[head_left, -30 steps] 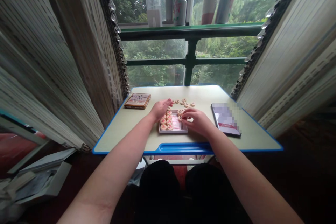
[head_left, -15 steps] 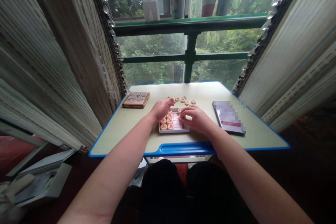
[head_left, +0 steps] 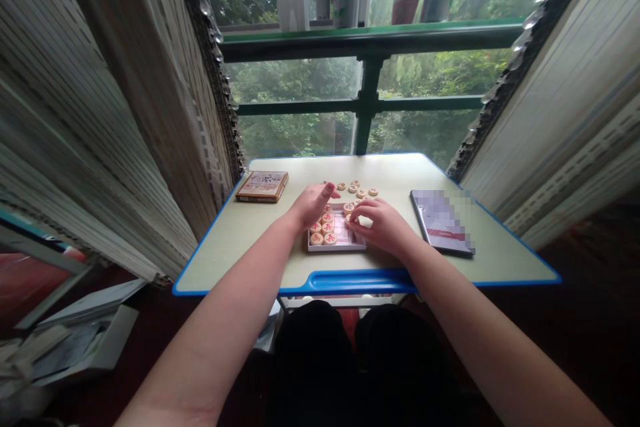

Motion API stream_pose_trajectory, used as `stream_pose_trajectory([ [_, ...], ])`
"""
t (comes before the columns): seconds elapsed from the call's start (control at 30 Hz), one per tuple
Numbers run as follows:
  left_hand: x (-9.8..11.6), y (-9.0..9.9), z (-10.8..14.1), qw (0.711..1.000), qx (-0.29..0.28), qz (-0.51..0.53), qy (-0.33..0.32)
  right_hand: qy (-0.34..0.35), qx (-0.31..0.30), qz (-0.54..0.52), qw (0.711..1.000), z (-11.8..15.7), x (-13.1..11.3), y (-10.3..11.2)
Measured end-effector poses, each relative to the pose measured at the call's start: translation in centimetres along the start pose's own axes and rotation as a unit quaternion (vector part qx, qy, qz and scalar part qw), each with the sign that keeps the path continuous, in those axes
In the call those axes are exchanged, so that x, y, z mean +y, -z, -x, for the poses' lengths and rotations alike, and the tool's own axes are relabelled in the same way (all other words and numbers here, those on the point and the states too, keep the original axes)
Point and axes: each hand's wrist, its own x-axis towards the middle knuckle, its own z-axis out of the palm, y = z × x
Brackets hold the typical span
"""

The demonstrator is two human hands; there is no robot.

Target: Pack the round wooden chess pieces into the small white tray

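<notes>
A shallow white box tray (head_left: 337,249) lies on the table, with red-marked Chinese chess pieces (head_left: 329,239) in rows along its left side. A dark-marked piece (head_left: 349,208) sits at its far right. My right hand (head_left: 383,227) reaches over the tray's right side, thumb and fingers pinched on a Chinese chess piece (head_left: 349,219) that they partly cover. My left hand (head_left: 313,205) is over the tray's far left corner, fingers stretched out and holding nothing that I can see; it hides some pieces. Several loose pieces (head_left: 361,193) lie behind the tray.
A brown flat box (head_left: 262,187) lies at the table's back left. A tablet-like device (head_left: 443,221), partly blurred out, lies on the right. The table (head_left: 240,247) has a blue edge and front groove. Cans and cups stand on the window ledge (head_left: 370,37).
The view has shifted slightly, so the table things appear a little further right and higher. Both hands stay at the tray, the right one still pinching at its right side.
</notes>
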Motion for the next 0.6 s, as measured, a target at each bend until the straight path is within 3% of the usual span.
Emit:
stream_pose_trajectory([
  [0.23,-0.01,-0.16,0.04,1.0,-0.002,0.009,0.006,-0.028,0.002,0.042,0.999,-0.09,-0.2,-0.11],
  [0.6,0.31,-0.13,0.05,0.999,-0.009,0.007,0.045,-0.021,0.002,0.015,1.0,-0.22,-0.08,-0.32],
])
